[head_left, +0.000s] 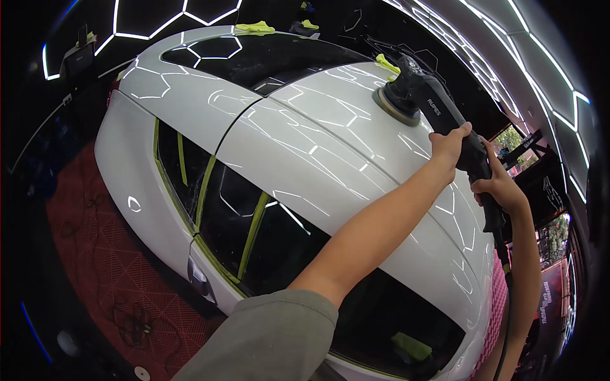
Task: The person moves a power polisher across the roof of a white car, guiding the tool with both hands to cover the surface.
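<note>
A black polisher (432, 101) rests with its round pad (395, 105) flat on the white car roof (305, 133). My left hand (450, 145) grips the machine's body just behind the head, the arm stretched out across the roof. On the rear handle my right hand (499, 185) is closed, and the power cord (505, 267) hangs down from there. The pad sits near the roof's far edge, beside a yellow-green cloth (387, 63).
Green masking tape (253, 232) lines the side window trims. Another yellow-green cloth (255, 28) lies on the far end of the car. Red floor tiles (108, 254) run along the car's left side. Hexagon lights (159, 19) hang overhead.
</note>
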### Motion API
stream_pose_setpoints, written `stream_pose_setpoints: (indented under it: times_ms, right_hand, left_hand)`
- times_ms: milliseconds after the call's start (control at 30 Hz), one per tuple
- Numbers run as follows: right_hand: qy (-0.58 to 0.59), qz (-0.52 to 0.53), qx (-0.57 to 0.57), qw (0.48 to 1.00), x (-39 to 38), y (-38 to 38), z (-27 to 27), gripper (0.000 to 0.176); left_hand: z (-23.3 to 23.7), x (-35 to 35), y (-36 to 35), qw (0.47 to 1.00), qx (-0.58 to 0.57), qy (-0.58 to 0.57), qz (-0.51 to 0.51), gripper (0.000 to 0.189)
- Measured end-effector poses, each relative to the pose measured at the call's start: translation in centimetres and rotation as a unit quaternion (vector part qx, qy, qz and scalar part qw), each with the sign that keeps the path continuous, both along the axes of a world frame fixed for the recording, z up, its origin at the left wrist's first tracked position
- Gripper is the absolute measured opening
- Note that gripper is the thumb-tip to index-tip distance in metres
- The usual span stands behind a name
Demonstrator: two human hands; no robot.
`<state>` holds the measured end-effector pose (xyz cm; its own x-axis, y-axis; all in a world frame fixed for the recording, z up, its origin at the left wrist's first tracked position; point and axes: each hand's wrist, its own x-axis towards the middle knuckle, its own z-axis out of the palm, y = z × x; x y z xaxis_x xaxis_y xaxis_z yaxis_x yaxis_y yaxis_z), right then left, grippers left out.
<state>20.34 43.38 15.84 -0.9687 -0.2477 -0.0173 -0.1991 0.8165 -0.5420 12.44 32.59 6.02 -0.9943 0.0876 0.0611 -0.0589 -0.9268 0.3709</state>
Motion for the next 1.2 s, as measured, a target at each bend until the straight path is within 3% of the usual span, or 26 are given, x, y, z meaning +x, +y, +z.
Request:
stream_pose_setpoints:
  times_ms: [133, 367, 733, 900, 1100, 1167, 1200]
  right_hand:
    - [-0.021, 0.016, -0.012, 1.0, 4.0, 0.5, 0.3, 0.108]
    - [-0.025, 0.018, 0.013, 0.999, 10.3, 1.2, 1.0, 0.112]
    - [-0.017, 0.001, 0.0, 1.0, 17.3, 4.3, 1.4, 0.114]
    - [-0.03, -0.024, 0.006, 0.999, 16.2, 4.9, 2.1, 0.109]
    - [-0.029, -0.018, 0.02, 0.999, 11.4, 5.8, 2.1, 0.11]
    - [-0.038, -0.021, -0.01, 0.999, 9.6, 6.0, 1.8, 0.11]
    - [-0.03, -0.031, -0.013, 0.999, 8.7, 6.1, 1.8, 0.11]
  left_hand:
    - [-0.9, 3.7, -0.9, 0.994, -0.008, 0.089, -0.065, 0.073]
    - [-1.3, 11.2, -0.9, 0.991, -0.016, 0.101, -0.082, 0.08]
    - [-1.4, 19.9, 2.5, 0.991, -0.044, 0.114, -0.052, 0.072]
    - [-0.1, 18.7, 2.8, 0.994, -0.043, 0.09, -0.051, 0.072]
    - [0.5, 12.3, 3.4, 0.993, -0.03, 0.075, -0.084, 0.078]
    - [0.8, 10.0, 3.7, 0.992, -0.041, 0.064, -0.097, 0.069]
    - [0.8, 8.3, 4.3, 0.993, -0.032, 0.059, -0.101, 0.053]
